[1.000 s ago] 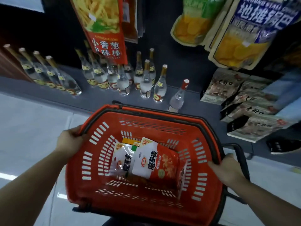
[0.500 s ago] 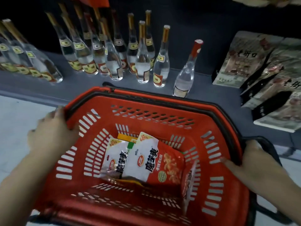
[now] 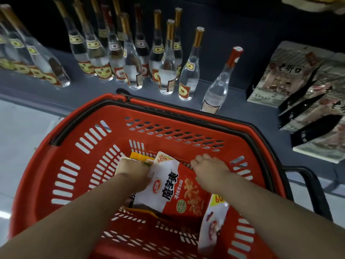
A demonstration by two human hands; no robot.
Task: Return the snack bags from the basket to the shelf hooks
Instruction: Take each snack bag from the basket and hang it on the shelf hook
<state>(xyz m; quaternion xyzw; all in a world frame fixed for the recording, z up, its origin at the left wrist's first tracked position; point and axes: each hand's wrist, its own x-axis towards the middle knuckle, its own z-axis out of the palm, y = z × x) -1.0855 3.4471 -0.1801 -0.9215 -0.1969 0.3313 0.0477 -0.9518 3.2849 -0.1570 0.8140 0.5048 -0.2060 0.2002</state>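
A red plastic basket fills the lower half of the view. Inside it lies a red-and-white snack bag on top of other bags, with an orange bag's edge showing behind it. Another white bag stands on edge against the right wall. My left hand is inside the basket, its fingers closed on the left edge of the top snack bag. My right hand rests on that bag's upper right part, fingers spread. The shelf hooks are out of view.
Beyond the basket runs a grey shelf with several clear glass bottles. One red-capped bottle stands very close to the basket's far rim. Flat dark snack packs lie at the right. A pale floor is at the left.
Both hands have left the basket's rim and moved down inside it onto the top snack bag. The view has tilted down, so the hanging bags are gone from sight.
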